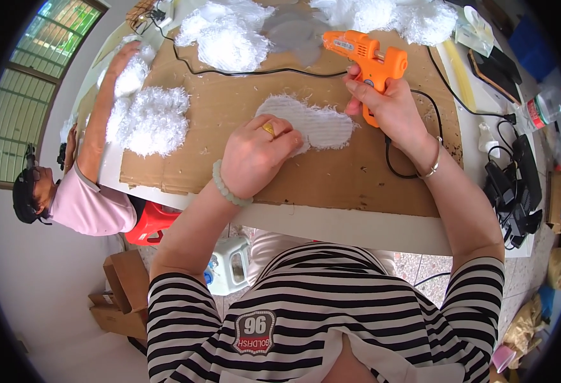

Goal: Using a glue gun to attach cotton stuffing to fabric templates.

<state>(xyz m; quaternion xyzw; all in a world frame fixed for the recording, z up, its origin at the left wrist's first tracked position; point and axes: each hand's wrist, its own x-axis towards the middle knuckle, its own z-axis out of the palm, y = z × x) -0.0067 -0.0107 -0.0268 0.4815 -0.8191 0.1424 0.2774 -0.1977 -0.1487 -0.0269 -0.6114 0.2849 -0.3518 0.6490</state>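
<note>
My right hand (392, 110) is wrapped round the handle of an orange glue gun (360, 46), raised over the right part of the cardboard with its nozzle toward the left. Beneath and left of it lies a sole-shaped piece of white ribbed fabric (328, 124) with shaggy edges. Curled over the near left part of that fabric, my left hand (255, 153) grips it, thumb against the bent fingers. The fingertips are partly hidden.
Cardboard (223, 108) covers the white table. White shaggy bundles (232, 48) lie along its far side and left. The glue gun's black cord (414, 169) loops rightward. A co-worker (89, 198) reaches in from the left. A plastic bottle (548, 108) and black adapters (516, 191) sit right.
</note>
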